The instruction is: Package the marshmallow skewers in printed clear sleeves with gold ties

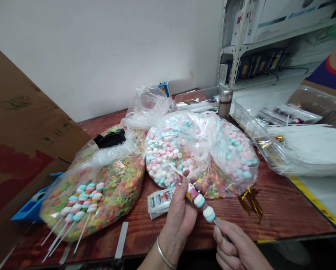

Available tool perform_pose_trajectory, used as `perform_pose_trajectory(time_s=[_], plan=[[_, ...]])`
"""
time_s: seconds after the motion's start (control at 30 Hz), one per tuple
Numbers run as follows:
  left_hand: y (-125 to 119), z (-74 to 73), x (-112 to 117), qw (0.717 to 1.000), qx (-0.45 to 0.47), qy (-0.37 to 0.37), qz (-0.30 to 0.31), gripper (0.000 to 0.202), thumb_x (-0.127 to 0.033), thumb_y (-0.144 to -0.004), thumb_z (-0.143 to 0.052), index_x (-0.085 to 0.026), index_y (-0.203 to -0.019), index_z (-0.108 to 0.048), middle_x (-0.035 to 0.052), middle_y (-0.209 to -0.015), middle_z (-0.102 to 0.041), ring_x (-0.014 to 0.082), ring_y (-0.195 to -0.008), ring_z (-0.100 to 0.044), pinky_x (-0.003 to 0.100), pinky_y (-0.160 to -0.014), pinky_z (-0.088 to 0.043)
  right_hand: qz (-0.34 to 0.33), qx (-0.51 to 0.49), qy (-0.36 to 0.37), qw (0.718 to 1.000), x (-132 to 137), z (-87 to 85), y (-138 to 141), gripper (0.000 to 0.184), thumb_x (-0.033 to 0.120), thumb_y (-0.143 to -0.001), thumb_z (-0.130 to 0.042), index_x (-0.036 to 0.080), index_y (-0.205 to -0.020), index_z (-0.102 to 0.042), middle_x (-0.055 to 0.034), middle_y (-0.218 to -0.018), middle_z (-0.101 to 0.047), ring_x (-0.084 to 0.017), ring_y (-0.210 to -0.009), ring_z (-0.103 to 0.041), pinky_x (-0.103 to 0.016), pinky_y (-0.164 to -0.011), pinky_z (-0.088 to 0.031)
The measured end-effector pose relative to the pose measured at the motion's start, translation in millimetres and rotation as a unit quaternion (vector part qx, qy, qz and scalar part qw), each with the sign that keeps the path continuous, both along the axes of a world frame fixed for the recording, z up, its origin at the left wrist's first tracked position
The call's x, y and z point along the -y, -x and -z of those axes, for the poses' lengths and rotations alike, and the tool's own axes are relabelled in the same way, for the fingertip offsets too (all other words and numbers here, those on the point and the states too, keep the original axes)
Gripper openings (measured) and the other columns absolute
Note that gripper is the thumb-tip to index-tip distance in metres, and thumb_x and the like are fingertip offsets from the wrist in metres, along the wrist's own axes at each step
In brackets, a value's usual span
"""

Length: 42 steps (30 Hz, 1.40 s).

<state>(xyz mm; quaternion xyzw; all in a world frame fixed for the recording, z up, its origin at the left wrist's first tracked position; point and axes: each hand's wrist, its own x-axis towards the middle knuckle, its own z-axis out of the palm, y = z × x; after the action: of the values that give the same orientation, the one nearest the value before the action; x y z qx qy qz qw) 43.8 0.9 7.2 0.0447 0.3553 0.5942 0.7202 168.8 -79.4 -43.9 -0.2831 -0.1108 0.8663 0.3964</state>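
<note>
A marshmallow skewer (209,213) in white, blue and pink slants between my two hands. My right hand (233,243) is closed in a pinch on its stick at the lower end. My left hand (181,212), a bangle on its wrist, curls around the upper end, where a small printed plastic wrapper (192,191) shows; part of it is hidden by the fingers. Just beside my left hand lies a stack of printed clear wrappers (159,201). Several finished-looking marshmallow skewers (82,202) rest on a bag of colourful cereal rings (123,187) at the left.
Behind my hands sits a bag of pastel marshmallows (168,138). Gold twist ties (250,204) lie near the right edge. A black tape dispenser (110,138) tops the ring bag. A cardboard box (24,150) stands left, a clear plastic tray (282,165) with white sticks right.
</note>
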Motion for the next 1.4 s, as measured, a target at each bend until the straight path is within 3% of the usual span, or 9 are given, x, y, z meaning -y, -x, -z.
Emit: perform_pose_trajectory(time_s=[0.23, 0.4, 0.47, 0.77, 0.83, 0.97, 1.03, 1.3, 1.4], plan=[[-4, 10.9, -3, 0.997, -0.051, 0.058, -0.016, 0.020, -0.019, -0.072, -0.079, -0.013, -0.081, -0.062, 0.0032, -0.073, -0.066, 0.0159, -0.067, -0.067, 0.031, -0.070, -0.058, 0.074, 0.328, -0.180, 0.925, 5, 7.9, 0, 0.038, 0.054, -0.089, -0.055, 0.018, -0.077, -0.061, 0.0067, -0.054, -0.043, -0.005, -0.039, -0.033, -0.018, -0.039, -0.028], [-7, 13.4, -2, 0.995, -0.076, 0.069, -0.009, 0.025, -0.027, -0.071, -0.081, -0.014, -0.078, -0.060, 0.0019, -0.067, -0.065, 0.0164, -0.060, -0.066, 0.030, -0.063, -0.058, 0.193, 0.636, -0.520, 0.537, 11, 24.4, -13, 0.020, 0.020, -0.092, -0.055, 0.017, -0.110, -0.064, -0.0050, -0.083, -0.071, -0.016, -0.069, -0.067, -0.022, -0.067, -0.047], [-7, 12.1, -2, 0.995, -0.076, 0.066, -0.004, 0.025, -0.028, -0.072, -0.080, -0.014, -0.075, -0.059, 0.0016, -0.064, -0.064, 0.0160, -0.059, -0.066, 0.029, -0.062, -0.058, 0.207, 0.666, -0.557, 0.451, 11, 26.1, -17, 0.025, 0.016, -0.090, -0.059, 0.015, -0.115, -0.061, -0.0059, -0.087, -0.074, -0.016, -0.068, -0.069, -0.023, -0.069, -0.047], [-11, 8.2, 4, 0.997, -0.060, 0.049, 0.004, 0.025, -0.037, -0.080, -0.071, -0.016, -0.082, -0.057, 0.0034, -0.068, -0.066, 0.0200, -0.066, -0.069, 0.032, -0.064, -0.057, 0.056, 0.568, -0.332, 0.751, 6, -1.1, -15, 0.037, 0.041, -0.099, -0.037, 0.021, -0.078, -0.060, 0.0044, -0.055, -0.053, -0.011, -0.048, -0.051, -0.019, -0.046, -0.039], [-14, 9.0, 5, 0.996, -0.075, 0.050, -0.014, 0.023, -0.035, -0.081, -0.070, -0.016, -0.084, -0.057, 0.0040, -0.069, -0.067, 0.0197, -0.066, -0.069, 0.031, -0.064, -0.057, 0.083, 0.588, -0.358, 0.720, 8, 4.1, -11, 0.035, 0.037, -0.099, -0.039, 0.021, -0.079, -0.061, 0.0042, -0.054, -0.055, -0.011, -0.046, -0.051, -0.019, -0.046, -0.038], [-18, 6.6, 3, 0.991, -0.094, 0.097, -0.012, 0.029, -0.042, -0.084, -0.065, -0.014, -0.081, -0.059, 0.0073, -0.072, -0.070, 0.0179, -0.062, -0.068, 0.025, -0.052, -0.053, 0.178, 0.661, -0.572, 0.452, 10, 22.3, -4, 0.016, 0.019, -0.093, -0.051, 0.017, -0.101, -0.065, -0.0010, -0.065, -0.068, -0.014, -0.052, -0.060, -0.024, -0.055, -0.042], [-19, 5.1, 3, 0.990, -0.087, 0.113, 0.000, 0.035, -0.048, -0.085, -0.062, -0.013, -0.080, -0.061, 0.0082, -0.071, -0.069, 0.0176, -0.061, -0.067, 0.023, -0.046, -0.050, 0.196, 0.665, -0.599, 0.401, 9, 26.1, -3, 0.018, 0.015, -0.091, -0.053, 0.014, -0.105, -0.064, -0.0031, -0.068, -0.070, -0.015, -0.053, -0.062, -0.025, -0.057, -0.043], [-23, 5.0, 2, 0.995, -0.043, 0.079, -0.038, 0.039, -0.055, -0.081, -0.063, -0.015, -0.081, -0.060, 0.0036, -0.070, -0.065, 0.0157, -0.063, -0.063, 0.025, -0.058, -0.053, 0.105, 0.476, -0.279, 0.827, 8, 15.8, 10, 0.036, 0.052, -0.092, -0.047, 0.020, -0.093, -0.064, 0.0020, -0.061, -0.057, -0.011, -0.047, -0.049, -0.019, -0.048, -0.042], [-23, 3.6, 2, 0.997, -0.034, 0.060, -0.034, 0.036, -0.052, -0.080, -0.065, -0.016, -0.080, -0.059, 0.0013, -0.067, -0.061, 0.0124, -0.059, -0.059, 0.022, -0.058, -0.051, 0.075, 0.431, -0.251, 0.863, 10, 28.0, 18, 0.050, 0.064, -0.090, -0.042, 0.020, -0.077, -0.062, 0.0045, -0.050, -0.046, -0.010, -0.041, -0.040, -0.019, -0.042, -0.035]])
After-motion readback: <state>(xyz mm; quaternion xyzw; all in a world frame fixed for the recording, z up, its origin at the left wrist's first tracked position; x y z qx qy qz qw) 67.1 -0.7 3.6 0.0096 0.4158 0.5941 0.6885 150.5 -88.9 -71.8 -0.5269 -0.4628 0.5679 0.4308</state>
